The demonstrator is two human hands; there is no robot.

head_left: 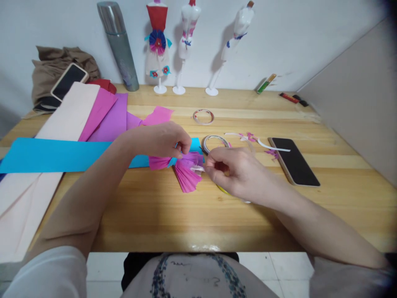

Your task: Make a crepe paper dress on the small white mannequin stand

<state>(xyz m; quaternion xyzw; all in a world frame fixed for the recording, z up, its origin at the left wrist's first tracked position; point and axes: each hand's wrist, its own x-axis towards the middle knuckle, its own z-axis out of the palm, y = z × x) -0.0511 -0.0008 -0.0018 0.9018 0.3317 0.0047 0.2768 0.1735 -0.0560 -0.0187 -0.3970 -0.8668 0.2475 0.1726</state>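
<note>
A pleated pink and purple paper piece (187, 176) fans out near the table's middle, with a bit of blue at its centre. My left hand (167, 140) is over its upper left part, fingers curled and closed; what they pinch is too small to make out. My right hand (237, 171) is closed in a pinch on a thin whitish strip (197, 168) at the right side of the pleated paper. Under the left forearm runs a long blue paper strip (62, 155). A tape roll (214, 142) lies just behind my right hand.
Cream paper (72, 109) and purple paper (110, 118) lie left. Three dress forms (158, 45) and a flask (120, 54) stand by the wall. A phone (294, 161) lies right, near paper scraps (248, 136). Another tape roll (203, 117) is behind.
</note>
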